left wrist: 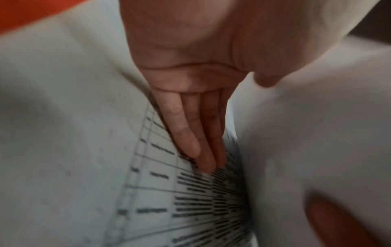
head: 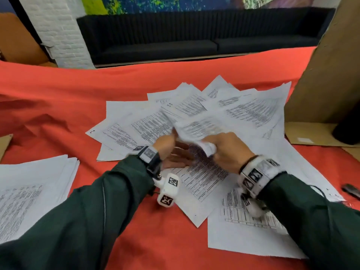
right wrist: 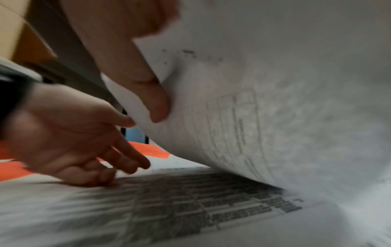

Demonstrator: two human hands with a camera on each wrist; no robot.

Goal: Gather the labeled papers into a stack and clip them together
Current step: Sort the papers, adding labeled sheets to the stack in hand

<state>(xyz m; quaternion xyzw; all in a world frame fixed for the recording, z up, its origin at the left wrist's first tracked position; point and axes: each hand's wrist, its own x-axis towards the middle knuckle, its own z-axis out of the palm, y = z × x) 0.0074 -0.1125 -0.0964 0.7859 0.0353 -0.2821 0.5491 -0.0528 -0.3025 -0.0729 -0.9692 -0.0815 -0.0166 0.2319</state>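
Note:
Many printed papers (head: 243, 110) lie fanned out over the red cloth (head: 58, 94). My right hand (head: 220, 147) pinches the near edge of one sheet (head: 198, 127) and holds it curled up off the pile; in the right wrist view the thumb (right wrist: 148, 93) presses on that lifted sheet (right wrist: 275, 100). My left hand (head: 175, 152) lies under the raised edge with straight fingers (left wrist: 196, 142) resting on a flat sheet printed with a table (left wrist: 190, 200). Its thumb touches the lifted sheet (left wrist: 306, 133). A gathered stack (head: 33, 188) sits at the near left.
A tall cardboard box (head: 321, 75) and a black cylinder (head: 346, 123) stand at the right. A small dark object (head: 350, 190) lies at the right edge on the cloth. A scrap of cardboard (head: 4, 143) pokes in from the left. A black sofa (head: 194, 36) is behind the table.

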